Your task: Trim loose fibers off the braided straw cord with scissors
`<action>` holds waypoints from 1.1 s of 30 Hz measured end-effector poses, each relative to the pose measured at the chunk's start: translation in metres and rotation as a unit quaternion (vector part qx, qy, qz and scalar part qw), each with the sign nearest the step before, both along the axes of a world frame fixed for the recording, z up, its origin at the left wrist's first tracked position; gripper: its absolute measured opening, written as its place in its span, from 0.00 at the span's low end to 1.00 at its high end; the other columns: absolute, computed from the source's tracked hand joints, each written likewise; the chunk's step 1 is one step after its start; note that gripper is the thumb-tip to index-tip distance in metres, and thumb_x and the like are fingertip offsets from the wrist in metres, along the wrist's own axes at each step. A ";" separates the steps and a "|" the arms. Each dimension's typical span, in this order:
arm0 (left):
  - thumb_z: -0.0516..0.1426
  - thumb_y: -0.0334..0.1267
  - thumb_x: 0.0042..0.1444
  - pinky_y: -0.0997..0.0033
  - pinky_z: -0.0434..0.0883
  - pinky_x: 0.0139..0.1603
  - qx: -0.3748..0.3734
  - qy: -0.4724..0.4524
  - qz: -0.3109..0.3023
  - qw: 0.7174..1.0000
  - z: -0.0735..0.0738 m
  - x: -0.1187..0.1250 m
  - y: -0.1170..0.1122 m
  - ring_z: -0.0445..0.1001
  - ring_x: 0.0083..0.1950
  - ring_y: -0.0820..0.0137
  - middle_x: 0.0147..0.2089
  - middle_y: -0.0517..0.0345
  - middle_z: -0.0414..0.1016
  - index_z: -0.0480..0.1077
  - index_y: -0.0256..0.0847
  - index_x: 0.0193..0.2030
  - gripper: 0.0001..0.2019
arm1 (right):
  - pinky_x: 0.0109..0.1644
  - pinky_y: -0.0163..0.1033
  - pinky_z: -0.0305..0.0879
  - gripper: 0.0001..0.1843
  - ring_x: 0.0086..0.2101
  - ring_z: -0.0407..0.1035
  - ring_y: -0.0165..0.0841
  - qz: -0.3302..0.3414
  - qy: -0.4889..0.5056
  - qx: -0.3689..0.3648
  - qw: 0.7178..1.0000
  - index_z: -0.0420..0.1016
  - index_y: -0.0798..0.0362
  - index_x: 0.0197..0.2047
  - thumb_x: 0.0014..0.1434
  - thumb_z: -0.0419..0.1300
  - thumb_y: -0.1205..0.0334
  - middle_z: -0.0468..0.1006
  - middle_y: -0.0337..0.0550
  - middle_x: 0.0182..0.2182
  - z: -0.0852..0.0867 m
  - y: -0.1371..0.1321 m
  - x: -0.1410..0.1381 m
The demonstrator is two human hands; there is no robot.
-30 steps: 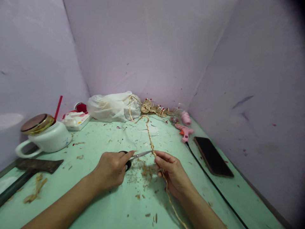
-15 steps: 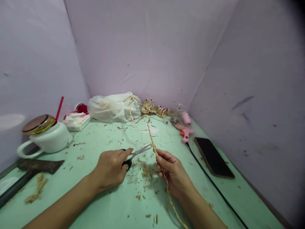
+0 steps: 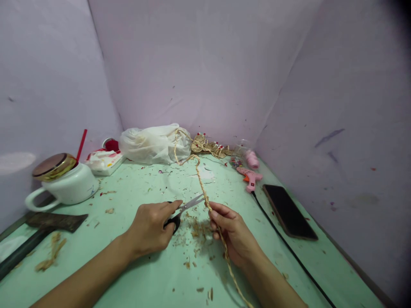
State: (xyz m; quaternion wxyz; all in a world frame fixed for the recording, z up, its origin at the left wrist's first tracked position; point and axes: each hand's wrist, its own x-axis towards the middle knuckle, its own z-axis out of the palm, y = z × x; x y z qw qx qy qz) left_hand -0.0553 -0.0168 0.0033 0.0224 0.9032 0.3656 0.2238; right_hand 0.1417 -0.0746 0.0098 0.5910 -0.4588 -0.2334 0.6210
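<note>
Black-handled scissors [image 3: 189, 204] are in my left hand [image 3: 154, 224], with fingers in the handle loops and the blades slightly apart. Their tips point right and come up to a braided straw-coloured cord [image 3: 203, 187]; whether they touch it I cannot tell. My right hand [image 3: 233, 229] pinches this cord between thumb and fingers just below the blade tips. From there the cord runs down past my right wrist to the bottom edge, and up across the table to a white plastic bag [image 3: 154, 144]. Small fibre scraps [image 3: 199, 231] lie beneath the hands.
At the left are a white mug [image 3: 70, 186] with a gold-rimmed lid, a hammer-like tool [image 3: 58, 221] and a tissue pack [image 3: 105, 162]. Woven pieces [image 3: 205, 145] sit at the back. On the right lie a pink glue gun [image 3: 250, 177], its black cable, pink thread [image 3: 252, 159] and a phone [image 3: 290, 211].
The cord's upper stretch has shifted slightly left. My left hand's fingers have moved a little on the scissors; both hands stay almost in place, and the view has shifted slightly.
</note>
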 end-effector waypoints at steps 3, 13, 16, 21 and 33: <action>0.50 0.30 0.45 0.71 0.67 0.33 -0.006 0.001 -0.001 1.000 -0.001 0.000 0.001 0.73 0.33 0.68 0.34 0.58 0.75 0.63 0.42 0.50 0.22 | 0.17 0.28 0.55 0.16 0.18 0.58 0.23 0.002 -0.004 0.009 1.000 0.75 0.56 0.34 0.38 0.67 0.64 0.65 0.33 0.17 0.000 0.000 -0.001; 0.49 0.28 0.46 0.71 0.67 0.33 -0.029 0.006 -0.007 1.000 0.000 -0.001 0.001 0.73 0.33 0.69 0.34 0.58 0.75 0.62 0.42 0.51 0.23 | 0.17 0.28 0.55 0.17 0.19 0.58 0.24 0.003 -0.029 0.020 0.999 0.75 0.56 0.35 0.38 0.67 0.63 0.65 0.33 0.18 0.000 0.000 -0.002; 0.48 0.28 0.46 0.71 0.68 0.33 -0.031 0.004 -0.011 0.999 -0.001 -0.002 0.002 0.73 0.34 0.69 0.35 0.58 0.75 0.61 0.42 0.52 0.23 | 0.17 0.29 0.55 0.17 0.19 0.58 0.24 0.001 -0.036 0.019 0.999 0.75 0.56 0.34 0.37 0.67 0.63 0.65 0.33 0.18 0.000 -0.001 -0.002; 0.48 0.27 0.46 0.72 0.68 0.31 -0.010 -0.009 -0.024 1.000 -0.004 -0.003 0.004 0.72 0.31 0.70 0.32 0.58 0.75 0.62 0.41 0.52 0.23 | 0.17 0.29 0.55 0.16 0.19 0.58 0.24 0.000 -0.036 0.018 0.999 0.75 0.55 0.34 0.37 0.67 0.63 0.65 0.33 0.18 0.001 -0.001 -0.002; 0.49 0.28 0.47 0.72 0.69 0.36 -0.029 -0.047 0.001 0.999 0.001 -0.002 0.003 0.74 0.37 0.69 0.37 0.59 0.76 0.64 0.44 0.50 0.21 | 0.20 0.30 0.59 0.13 0.21 0.62 0.25 -0.032 -0.023 0.012 0.999 0.75 0.56 0.31 0.37 0.66 0.65 0.73 0.39 0.25 0.004 0.000 -0.002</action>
